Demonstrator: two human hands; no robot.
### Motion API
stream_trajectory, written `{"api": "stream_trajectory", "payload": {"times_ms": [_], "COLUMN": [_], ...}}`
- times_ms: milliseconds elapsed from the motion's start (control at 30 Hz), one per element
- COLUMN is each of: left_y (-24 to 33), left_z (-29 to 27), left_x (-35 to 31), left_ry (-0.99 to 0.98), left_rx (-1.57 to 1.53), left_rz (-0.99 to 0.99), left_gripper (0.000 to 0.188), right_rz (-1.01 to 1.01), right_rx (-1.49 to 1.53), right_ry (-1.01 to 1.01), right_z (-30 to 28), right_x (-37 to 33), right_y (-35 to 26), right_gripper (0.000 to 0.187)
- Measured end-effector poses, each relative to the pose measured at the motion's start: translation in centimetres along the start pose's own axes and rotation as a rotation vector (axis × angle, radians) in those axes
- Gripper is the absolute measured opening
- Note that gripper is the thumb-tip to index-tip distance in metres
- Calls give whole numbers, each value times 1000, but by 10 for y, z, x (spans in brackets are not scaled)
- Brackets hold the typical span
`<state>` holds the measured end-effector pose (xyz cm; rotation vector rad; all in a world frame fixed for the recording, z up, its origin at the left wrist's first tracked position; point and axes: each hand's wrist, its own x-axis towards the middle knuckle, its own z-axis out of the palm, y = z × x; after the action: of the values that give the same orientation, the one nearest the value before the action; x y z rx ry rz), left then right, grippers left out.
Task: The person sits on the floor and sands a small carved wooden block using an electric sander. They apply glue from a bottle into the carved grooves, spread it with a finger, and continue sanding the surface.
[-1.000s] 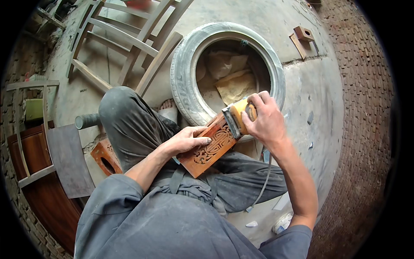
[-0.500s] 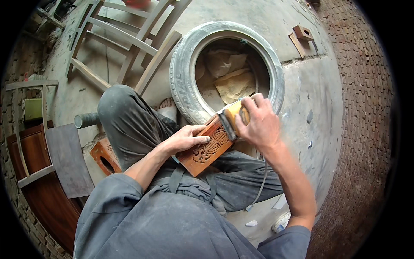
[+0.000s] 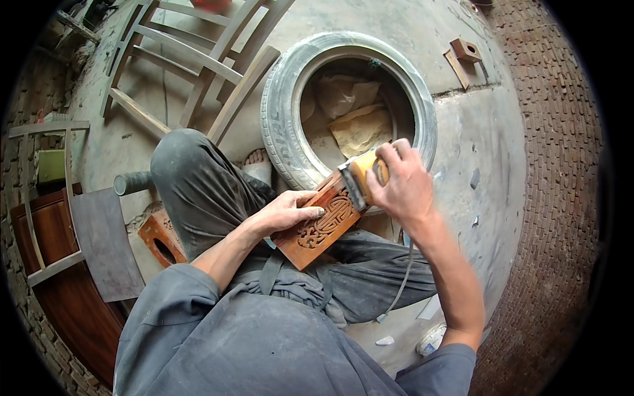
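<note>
A carved reddish-brown wooden box point(image 3: 316, 232) with a round pierced pattern rests tilted over my lap, its far end against the tyre's rim. My left hand point(image 3: 288, 212) grips its left edge, thumb on the top face. In my right hand point(image 3: 403, 181) is a yellow and black power sander point(image 3: 360, 179), my fingers wrapped round its body. Its dark pad lies against the far right end of the carved face. A grey cord point(image 3: 404, 284) hangs from the sander down past my leg. The underside of the box is hidden.
Ahead lies a dusty tyre point(image 3: 281, 125) with paper sheets point(image 3: 360, 129) inside. Wooden chair frames point(image 3: 214, 66) stand at the far left. Beside my left knee are another wooden box point(image 3: 162, 239) and a grey tube point(image 3: 132, 183). A small wooden block point(image 3: 465, 51) sits far right.
My right hand and the sander have shifted slightly to the right along the box's far end. The left hand keeps its hold, and the box has barely moved.
</note>
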<state>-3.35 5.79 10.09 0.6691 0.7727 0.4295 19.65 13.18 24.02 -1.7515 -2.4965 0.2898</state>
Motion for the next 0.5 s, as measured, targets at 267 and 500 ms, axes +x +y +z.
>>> {"api": "stream_trajectory", "payload": {"times_ms": [267, 500], "left_y": [-10, -12], "left_z": [-3, -5], "left_x": [5, 5], "left_ry": [-29, -35], "left_rx": [8, -4], "left_rz": [38, 31], "left_gripper": [56, 58], "right_rz": [0, -15], "right_rx": [9, -26], "right_ry": [5, 2], "right_z": [1, 2], "right_x": [-1, 3], "right_y": [-4, -8], "right_gripper": [29, 29]}}
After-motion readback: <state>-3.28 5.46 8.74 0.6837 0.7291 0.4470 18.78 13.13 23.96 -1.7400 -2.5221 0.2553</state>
